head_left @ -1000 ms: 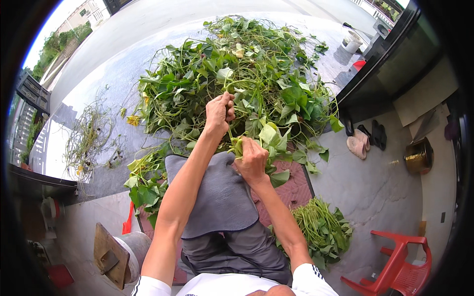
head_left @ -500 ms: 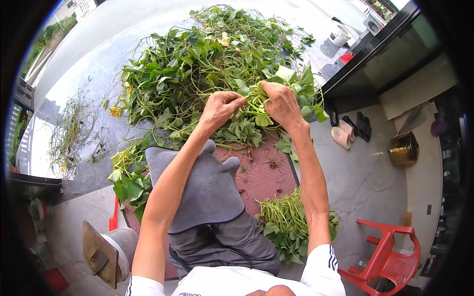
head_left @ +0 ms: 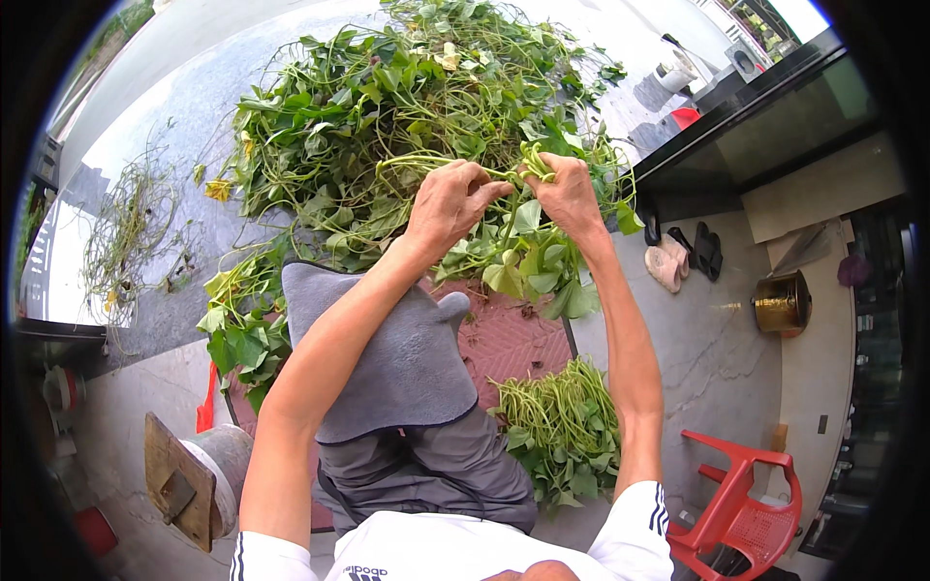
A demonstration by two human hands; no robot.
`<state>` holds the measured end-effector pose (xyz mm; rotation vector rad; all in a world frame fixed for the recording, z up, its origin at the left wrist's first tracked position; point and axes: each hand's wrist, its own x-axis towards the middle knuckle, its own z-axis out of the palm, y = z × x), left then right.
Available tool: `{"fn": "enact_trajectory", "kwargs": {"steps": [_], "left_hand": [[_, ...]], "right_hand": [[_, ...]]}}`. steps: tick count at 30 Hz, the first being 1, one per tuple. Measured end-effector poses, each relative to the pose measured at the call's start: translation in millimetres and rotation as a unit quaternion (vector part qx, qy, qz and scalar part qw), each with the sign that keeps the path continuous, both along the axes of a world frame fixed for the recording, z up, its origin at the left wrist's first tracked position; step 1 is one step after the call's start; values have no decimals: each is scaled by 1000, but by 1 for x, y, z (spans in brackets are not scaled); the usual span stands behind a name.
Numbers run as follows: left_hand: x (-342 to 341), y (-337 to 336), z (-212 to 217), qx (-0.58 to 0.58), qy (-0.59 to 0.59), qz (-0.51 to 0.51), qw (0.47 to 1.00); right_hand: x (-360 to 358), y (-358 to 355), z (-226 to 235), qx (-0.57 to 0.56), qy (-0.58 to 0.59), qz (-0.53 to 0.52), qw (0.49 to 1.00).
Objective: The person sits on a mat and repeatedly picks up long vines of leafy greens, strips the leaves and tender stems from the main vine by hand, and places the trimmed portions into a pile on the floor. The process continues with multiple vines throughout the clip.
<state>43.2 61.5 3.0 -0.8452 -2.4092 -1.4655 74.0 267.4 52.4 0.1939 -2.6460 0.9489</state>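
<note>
My right hand (head_left: pixel 566 198) is closed round a small bunch of green stems (head_left: pixel 536 163), whose ends poke up above the fist. The leaves (head_left: pixel 533 263) of that bunch hang down below my hands. My left hand (head_left: pixel 451 206) is closed in a pinch right beside the right fist, on a thin green stem (head_left: pixel 426 161), as best I can see; its fingertips partly hide it. Just beyond both hands spreads a large heap of leafy vines (head_left: pixel 358 126). Near my right forearm, a pile of picked leafy stems (head_left: pixel 562 426) lies with the stems all pointing away from me.
A grey cloth (head_left: pixel 378 358) covers my lap, over a dark red mat (head_left: pixel 513 334). Stripped vines (head_left: pixel 131 232) lie far left. To the left stands a bucket with a wooden board (head_left: pixel 184 484). A red plastic chair (head_left: pixel 746 504), slippers (head_left: pixel 666 261) and a gold pot (head_left: pixel 783 303) are right.
My left hand has come right, up against the right one. The leaves of the held bunch, earlier out to the right of my right hand, now hang beneath it. The view has shifted slightly.
</note>
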Motion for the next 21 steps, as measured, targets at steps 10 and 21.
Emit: {"fn": "enact_trajectory", "kwargs": {"steps": [10, 21], "left_hand": [[-13, -6, -7, 8, -284, -170, 944], [-21, -17, 16, 208, -456, -289, 816]], "right_hand": [[-20, -16, 21, 82, -15, 105, 991], [-40, 4, 2, 207, 116, 13, 971]]}}
